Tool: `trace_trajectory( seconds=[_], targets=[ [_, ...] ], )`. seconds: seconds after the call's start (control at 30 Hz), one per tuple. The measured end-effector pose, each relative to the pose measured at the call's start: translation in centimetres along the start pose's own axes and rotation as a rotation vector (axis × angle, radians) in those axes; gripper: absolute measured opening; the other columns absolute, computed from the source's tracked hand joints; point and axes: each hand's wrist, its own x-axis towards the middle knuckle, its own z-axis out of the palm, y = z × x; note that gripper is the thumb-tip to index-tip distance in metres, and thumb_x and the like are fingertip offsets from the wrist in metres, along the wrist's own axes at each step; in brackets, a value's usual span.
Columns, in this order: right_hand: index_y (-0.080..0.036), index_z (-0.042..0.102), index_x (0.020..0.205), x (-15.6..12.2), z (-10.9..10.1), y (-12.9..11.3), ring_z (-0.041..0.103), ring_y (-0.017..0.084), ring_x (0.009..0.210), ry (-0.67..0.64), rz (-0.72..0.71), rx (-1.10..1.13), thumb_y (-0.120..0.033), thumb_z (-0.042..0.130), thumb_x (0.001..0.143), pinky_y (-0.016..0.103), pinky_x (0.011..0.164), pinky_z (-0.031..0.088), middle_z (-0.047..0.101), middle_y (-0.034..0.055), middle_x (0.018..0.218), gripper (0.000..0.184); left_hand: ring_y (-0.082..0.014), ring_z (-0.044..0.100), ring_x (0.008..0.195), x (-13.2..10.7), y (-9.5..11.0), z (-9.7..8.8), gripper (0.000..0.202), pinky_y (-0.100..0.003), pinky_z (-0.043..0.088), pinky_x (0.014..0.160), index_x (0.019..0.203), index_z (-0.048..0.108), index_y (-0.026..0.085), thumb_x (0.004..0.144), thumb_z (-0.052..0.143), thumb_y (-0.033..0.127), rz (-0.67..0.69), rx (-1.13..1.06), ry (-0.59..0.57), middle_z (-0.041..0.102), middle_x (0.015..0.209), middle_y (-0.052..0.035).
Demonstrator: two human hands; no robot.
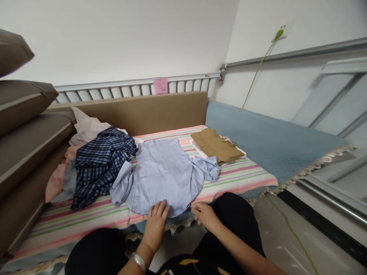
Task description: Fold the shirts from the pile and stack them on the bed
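While blue striped shirt (163, 172) is lying spread on striped bedding (243, 175), left hand (155, 225) is resting on near hem (142, 211), fingers (159, 208) parted; right hand (207, 216) is sitting nearby, fingers curled, grip unclear; sleeve (210, 168) is lying beside folded brown garment (216, 145), sideways drag possibly rumpling both.

the left hand (157, 220), near half past six, is palm down, fingers slightly spread, forearm (127, 269) pointing toward one o'clock. the right hand (204, 215), near half past five, has bent fingers, its forearm aimed toward ten.
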Motion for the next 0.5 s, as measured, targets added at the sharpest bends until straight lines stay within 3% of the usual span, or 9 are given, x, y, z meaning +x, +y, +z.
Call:
trace_trajectory(
  seconds=[0.07,0.13,0.27,0.37,0.43,0.5],
  targets=[
    [-0.017,0.059,0.075,-0.3,0.6,1.5,0.056,0.01,0.046,-0.012,0.022,0.043,-0.021,0.044,0.079,0.019,0.046,0.039,0.063,-0.0015,0.059,0.016,-0.0259,0.048,0.114,1.7,-1.0,-0.2,0.036,-0.046,0.036,0.095,0.103,0.062,0.021,0.077,0.042,0.008,-0.053,-0.101,-0.036,0.057,0.123,-0.0084],
    [-0.017,0.06,0.077,-0.6,0.5,1.9,0.056,0.011,0.046,-0.012,0.02,0.036,-0.022,0.044,0.079,0.02,0.047,0.039,0.064,-0.0009,0.06,0.017,-0.0238,0.055,0.097,3.8,-2.5,-0.7,0.019,-0.039,0.041,0.087,0.081,0.065,0.019,0.077,0.046,0.016,-0.153,-0.314,-0.096,0.066,0.101,-0.0082],
    [-0.02,0.064,0.084,-1.1,-0.6,-0.3,0.062,0.014,0.062,0.023,-0.122,-0.105,-0.022,0.047,0.08,0.023,0.059,0.043,0.068,0.0005,0.073,0.018,-0.0173,0.056,0.064,7.8,-5.3,-2.4,0.013,-0.028,0.044,0.066,0.06,0.058,0.018,0.07,0.052,0.024,-0.282,-0.511,-0.186,0.061,0.06,-0.0005],
    [-0.024,0.061,0.105,-1.6,-0.7,-2.6,0.062,0.017,0.081,0.126,-0.266,-0.298,-0.018,0.05,0.078,0.025,0.07,0.043,0.068,0.0022,0.089,0.03,-0.017,0.055,0.062,8.8,-5.7,-3.2,0.014,-0.028,0.043,0.064,0.061,0.058,0.019,0.07,0.05,0.026,-0.294,-0.495,-0.16,0.059,0.058,0.0004],
    [-0.024,0.056,0.114,-1.7,-0.4,-3.5,0.061,0.018,0.086,0.176,-0.353,-0.454,-0.013,0.049,0.078,0.027,0.074,0.042,0.066,0.0043,0.096,0.038,-0.0186,0.058,0.069,7.8,-4.9,-3.3,0.016,-0.03,0.045,0.07,0.069,0.06,0.019,0.074,0.048,0.028,-0.287,-0.493,-0.128,0.062,0.067,-0.002],
    [-0.023,0.059,0.108,-1.6,-0.2,-3.8,0.06,0.02,0.087,0.164,-0.408,-0.585,-0.01,0.047,0.078,0.028,0.075,0.04,0.066,0.0056,0.094,0.035,-0.0213,0.06,0.085,5.8,-3.6,-2.9,0.021,-0.035,0.045,0.081,0.085,0.063,0.019,0.077,0.047,0.029,-0.209,-0.437,-0.09,0.066,0.085,-0.006]
  ],
)
